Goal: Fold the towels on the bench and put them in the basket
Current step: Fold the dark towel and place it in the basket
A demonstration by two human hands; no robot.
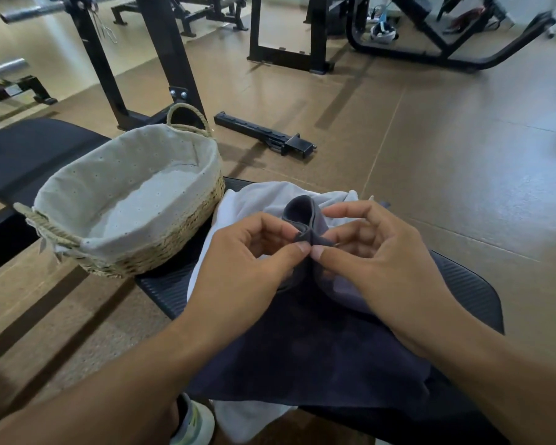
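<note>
A dark grey towel (305,354) lies spread over a white towel (257,200) on the black bench (469,290). My left hand (251,261) and my right hand (373,252) meet above the middle of the pile, each pinching a raised fold of the dark grey towel between thumb and fingers. The fold curls up behind my fingertips. A woven basket (180,239) with a pale cloth liner stands on the bench to the left, touching the white towel's edge, with nothing inside.
A black metal bar (267,136) lies on the brown floor behind the bench. Gym machine frames (161,59) and a second black pad (29,155) stand to the left and rear. A shoe (196,422) shows at the bottom.
</note>
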